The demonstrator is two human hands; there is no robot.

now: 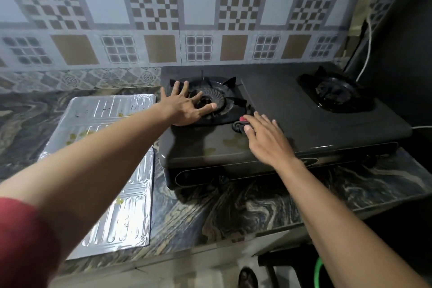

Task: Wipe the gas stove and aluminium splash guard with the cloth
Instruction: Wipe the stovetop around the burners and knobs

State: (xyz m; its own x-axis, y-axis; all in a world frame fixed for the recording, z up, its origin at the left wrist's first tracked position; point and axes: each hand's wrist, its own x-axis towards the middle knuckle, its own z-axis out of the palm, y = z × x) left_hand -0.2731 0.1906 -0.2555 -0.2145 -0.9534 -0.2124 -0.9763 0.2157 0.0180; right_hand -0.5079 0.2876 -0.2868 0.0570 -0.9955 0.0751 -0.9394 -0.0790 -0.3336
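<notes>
The left hand [184, 106] is spread wide over the left burner [210, 100] of the black two-burner gas stove [292, 110], fingers fanned apart. Its thumb and index fingertip rest on the ribbed burner ring, and the other fingers reach toward the rear prongs of the pan support [230, 83]; the hand is open and lies on the burner parts without closing around any of them. The right hand [266, 138] lies palm down on the stove top between the two burners, fingers extended and slightly parted. Under its thumb and forefinger sits a small dark bunched thing with a red patch, probably the cloth [239, 125]; the fingertips press on it, but whether they pinch it cannot be told. That bundle rests on the stove top just at the front right corner of the left burner well. Yellowish spots mark the stove surface in front of the right hand. The right burner [336, 93] stands well apart toward the far side of the stove. The aluminium splash guard [112, 170] lies flat on the marbled countertop [233, 213] just beside the stove's left edge, its ribbed panels bearing yellowish stains, and the left forearm crosses above it. A red sleeve [21, 238] covers the left upper arm. Patterned tiles [198, 7] cover the wall behind.
</notes>
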